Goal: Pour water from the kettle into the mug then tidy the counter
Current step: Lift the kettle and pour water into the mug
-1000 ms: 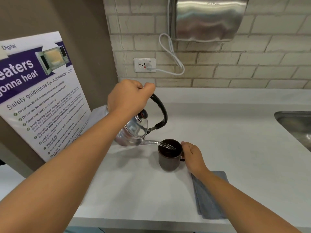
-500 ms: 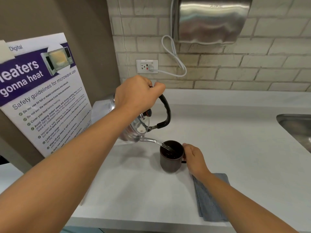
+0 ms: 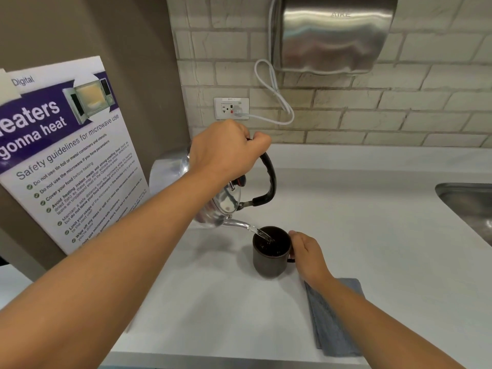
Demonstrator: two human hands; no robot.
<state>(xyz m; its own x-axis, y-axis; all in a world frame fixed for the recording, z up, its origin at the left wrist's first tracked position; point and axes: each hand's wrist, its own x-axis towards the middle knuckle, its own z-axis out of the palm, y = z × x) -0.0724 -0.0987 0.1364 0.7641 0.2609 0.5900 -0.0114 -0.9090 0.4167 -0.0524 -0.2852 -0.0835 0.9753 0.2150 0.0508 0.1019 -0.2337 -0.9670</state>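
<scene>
Left arm extended forward and upward from the lower left, the left hand (image 3: 226, 150) fisted, knuckles up, around the top of the black arched handle (image 3: 269, 179) of a polished steel kettle (image 3: 221, 209). The kettle is held clear of the white bench (image 3: 372, 235) and tilted spout-down to the right; a thin stream of water (image 3: 262, 234) runs from the spout tip into a dark brown cylindrical mug (image 3: 270, 253). The mug stands upright on the bench, just below and right of the spout. Right forearm enters from the lower right, crossing a folded grey-blue cloth (image 3: 332, 320) that lies flat near the front edge of the bench. The right hand (image 3: 306, 253) is curled at the mug's right side, its grip closed on the mug's handle, thumb near the rim. To the left, a purple-and-white microwave safety poster (image 3: 66, 155) hangs on the brown side wall, close behind the kettle. Open bench extends to the right as far as a steel sink (image 3: 468, 206) at the edge of view. A brushed-steel wall unit (image 3: 332, 35) hangs on the brick-tile wall above, its white cord (image 3: 274, 94) plugged into a socket (image 3: 231, 108).
</scene>
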